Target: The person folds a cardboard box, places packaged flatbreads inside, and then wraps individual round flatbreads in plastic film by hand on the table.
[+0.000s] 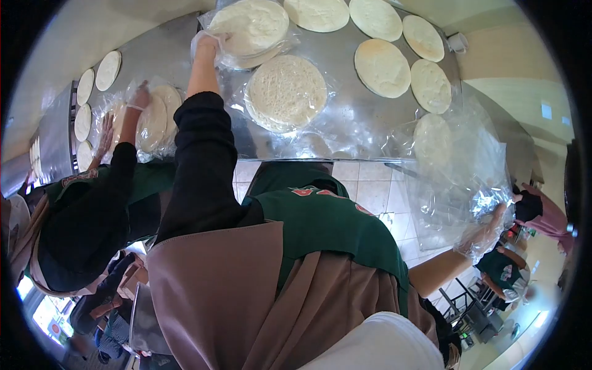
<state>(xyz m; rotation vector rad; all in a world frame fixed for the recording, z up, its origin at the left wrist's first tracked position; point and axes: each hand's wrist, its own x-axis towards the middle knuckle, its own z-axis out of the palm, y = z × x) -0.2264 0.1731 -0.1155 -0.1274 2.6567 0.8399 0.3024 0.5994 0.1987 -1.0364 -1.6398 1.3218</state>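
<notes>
At the far side of the metal table my left hand (208,44), in a clear plastic glove, grips the left edge of a stack of round flatbreads (250,24) wrapped in clear plastic. Some of its fingers are hidden by the bread and film. Nearer to me lies another flatbread (285,92) on clear plastic. Out to the right, my gloved right hand (487,234) is closed on large clear plastic bags (453,179), which hang past the table's front edge. Through the film shows a pale flatbread (431,140) on the table.
Several loose flatbreads (382,68) lie along the right and far parts of the metal table (345,117). A white cup (457,42) stands by its right edge. Close on my left, a co-worker's gloved hand (140,97) rests on bagged flatbreads (153,120). More people are behind.
</notes>
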